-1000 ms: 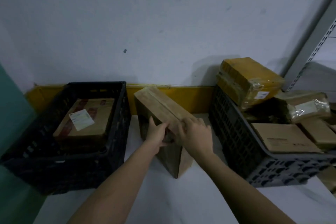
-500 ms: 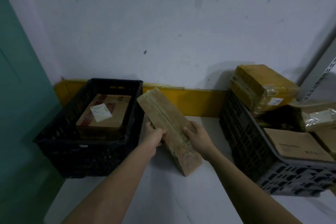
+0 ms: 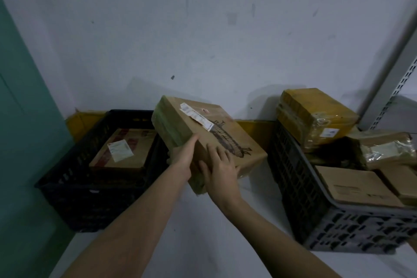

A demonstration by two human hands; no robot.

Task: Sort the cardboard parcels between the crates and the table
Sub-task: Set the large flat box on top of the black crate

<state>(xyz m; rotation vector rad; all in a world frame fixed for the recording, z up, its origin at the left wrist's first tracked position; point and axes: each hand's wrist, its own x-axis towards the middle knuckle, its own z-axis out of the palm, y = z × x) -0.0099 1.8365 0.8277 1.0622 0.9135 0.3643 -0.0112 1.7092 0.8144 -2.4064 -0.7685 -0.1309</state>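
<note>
A flat cardboard parcel [image 3: 203, 124] with a white label strip and a black drawing on its top face is held tilted over the white table [image 3: 203, 237], between the two crates. My left hand [image 3: 184, 160] grips its near left edge, thumb on top. My right hand [image 3: 220, 171] holds the near corner, fingers spread on the top face. The black crate on the left [image 3: 74, 198] contains one labelled brown parcel [image 3: 135, 153]. The dark crate on the right [image 3: 293, 183] is piled with several parcels, among them a yellow taped one [image 3: 311, 113] and a flat brown one [image 3: 352, 185].
A white wall stands close behind the crates, with a yellow strip along its foot. A green wall [image 3: 22, 119] closes the left side. A grey perforated shelf upright [image 3: 394, 74] rises at the right. A plastic-wrapped parcel [image 3: 388, 151] lies atop the right crate's pile.
The parcel, earlier standing on its edge on the table, has been lifted and turned so its broad labelled face points up. Both hands have shifted to its near edge.
</note>
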